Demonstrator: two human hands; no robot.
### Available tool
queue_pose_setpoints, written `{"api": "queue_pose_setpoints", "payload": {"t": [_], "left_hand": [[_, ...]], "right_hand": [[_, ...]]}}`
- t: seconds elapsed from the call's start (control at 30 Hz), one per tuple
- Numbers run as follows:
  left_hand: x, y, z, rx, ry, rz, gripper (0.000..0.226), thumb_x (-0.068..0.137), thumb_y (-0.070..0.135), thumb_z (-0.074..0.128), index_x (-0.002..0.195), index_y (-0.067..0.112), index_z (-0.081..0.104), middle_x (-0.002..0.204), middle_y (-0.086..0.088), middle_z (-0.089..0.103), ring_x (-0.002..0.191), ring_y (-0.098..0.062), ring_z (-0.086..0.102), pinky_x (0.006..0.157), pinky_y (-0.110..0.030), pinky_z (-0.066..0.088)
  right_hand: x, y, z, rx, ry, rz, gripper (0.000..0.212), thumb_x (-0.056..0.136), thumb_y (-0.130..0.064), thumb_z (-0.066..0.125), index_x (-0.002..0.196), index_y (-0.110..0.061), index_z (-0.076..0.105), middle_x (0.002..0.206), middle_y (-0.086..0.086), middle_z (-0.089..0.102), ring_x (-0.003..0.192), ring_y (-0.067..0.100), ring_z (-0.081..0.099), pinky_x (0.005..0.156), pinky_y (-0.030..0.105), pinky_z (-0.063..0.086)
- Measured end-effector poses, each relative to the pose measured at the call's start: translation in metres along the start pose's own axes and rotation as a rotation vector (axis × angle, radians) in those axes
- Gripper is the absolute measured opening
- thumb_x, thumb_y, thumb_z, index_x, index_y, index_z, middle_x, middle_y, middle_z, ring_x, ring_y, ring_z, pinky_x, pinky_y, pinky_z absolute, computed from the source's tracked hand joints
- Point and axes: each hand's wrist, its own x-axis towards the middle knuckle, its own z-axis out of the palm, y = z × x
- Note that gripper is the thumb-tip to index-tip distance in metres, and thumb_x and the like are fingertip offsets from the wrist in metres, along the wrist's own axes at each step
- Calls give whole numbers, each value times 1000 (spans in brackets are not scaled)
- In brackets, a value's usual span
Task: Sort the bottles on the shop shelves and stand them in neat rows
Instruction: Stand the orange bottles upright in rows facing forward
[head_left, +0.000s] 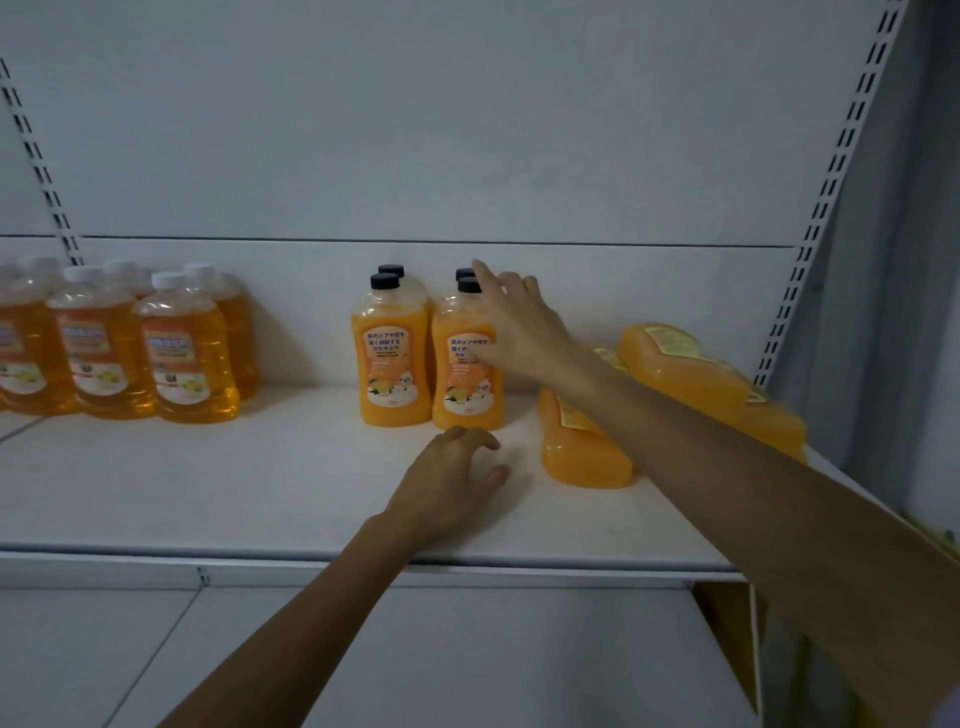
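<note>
Black-capped orange bottles (395, 358), four in all, stand upright in a two-by-two block at the middle of the upper shelf (234, 483), close to the back panel (467, 130). The front-left bottle (392, 374) and the front-right bottle (460, 395) show their printed labels. The two behind them show little more than their caps. The right hand (514, 332) reaches in from the right and lies against the upper right side of the front-right bottle. Its fingers are spread wide and nearly straight, the forefinger pointing up past the caps and the thumb lying over the right edge of the label. It is not closed round the bottle. The left hand (447, 483) rests palm down on the shelf just in front of the same bottle, its fingers loosely bent and holding nothing. To the right, partly hidden by the right forearm, two lying orange bottles (582, 452) rest on their sides on the shelf, one nearer the front and one nearer the back panel. Well apart to the left, white-capped amber bottles (182, 353) stand upright in close rows. A slotted upright (831, 197) borders the back panel at the right. A lower shelf (415, 649) shows beneath the forearms.
</note>
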Motion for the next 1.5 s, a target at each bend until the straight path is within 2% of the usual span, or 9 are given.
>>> {"api": "queue_pose_setpoints", "payload": {"t": [0.2, 0.33, 0.43, 0.67, 0.87, 1.07, 1.2, 1.37, 1.5], "left_hand": [[26, 42, 20, -442, -45, -48, 69, 75, 58, 54, 136, 27, 39, 133, 8, 44, 120, -9, 42, 93, -28, 37], [50, 70, 34, -596, -66, -108, 75, 76, 57, 53, 142, 31, 27, 136, 8, 40, 117, -9, 39, 90, -27, 36], [60, 81, 49, -608, -3, -140, 92, 65, 74, 58, 143, 34, 29, 142, 4, 41, 120, -17, 46, 97, -37, 41], [70, 94, 69, -571, 75, -232, 108, 45, 84, 50, 139, 35, 32, 142, 0, 42, 121, -24, 48, 100, -50, 43], [76, 105, 79, -535, 108, -208, 104, 52, 83, 53, 142, 35, 31, 144, 0, 39, 123, -24, 47, 100, -51, 43], [77, 104, 79, -531, 73, -192, 102, 55, 81, 50, 143, 35, 26, 146, 0, 36, 125, -25, 45, 101, -48, 42], [74, 102, 71, -571, 14, -200, 95, 67, 79, 47, 146, 31, 23, 151, -1, 29, 132, -25, 37, 106, -47, 35], [73, 103, 50, -530, 222, -132, 69, 84, 63, 46, 140, 22, 38, 146, -1, 37, 132, -19, 36, 102, -31, 29], [75, 115, 29, -711, 335, -81, 70, 77, 64, 40, 132, 21, 46, 131, 0, 52, 118, -16, 50, 101, -42, 42]], "right_hand": [[-17, 70, -73, -104, 93, 154, 55, 87, -42, 57, 132, -12, 46, 133, 13, 48, 124, 32, 40, 93, 40, 39], [-47, 141, -84, -11, -164, 530, 80, 81, -67, 52, 135, -9, 42, 139, 15, 45, 125, 34, 44, 89, 40, 42], [-66, 167, -73, 225, -336, 669, 90, 75, -76, 49, 134, -8, 44, 137, 14, 47, 119, 32, 48, 78, 36, 42], [-64, 182, -63, 417, -296, 657, 66, 81, -65, 53, 116, -9, 52, 110, 10, 54, 93, 26, 54, 76, 35, 46], [-73, 198, -70, 483, -285, 665, 71, 80, -70, 49, 123, -13, 50, 112, 5, 54, 91, 21, 54, 75, 35, 45], [-56, 180, -77, 386, -464, 647, 98, 69, -82, 48, 140, -15, 36, 140, 13, 44, 115, 34, 52, 83, 42, 47], [-49, 168, -75, 278, -481, 618, 76, 69, -67, 62, 120, -13, 48, 124, 14, 53, 100, 33, 56, 80, 41, 52], [-52, 158, -82, 569, -314, 593, 62, 77, -49, 65, 126, -17, 45, 117, 6, 49, 96, 26, 53, 65, 32, 47], [-52, 125, -91, 964, -188, 422, 38, 82, -31, 65, 115, -19, 49, 108, 3, 52, 104, 24, 52, 72, 34, 50]]}}
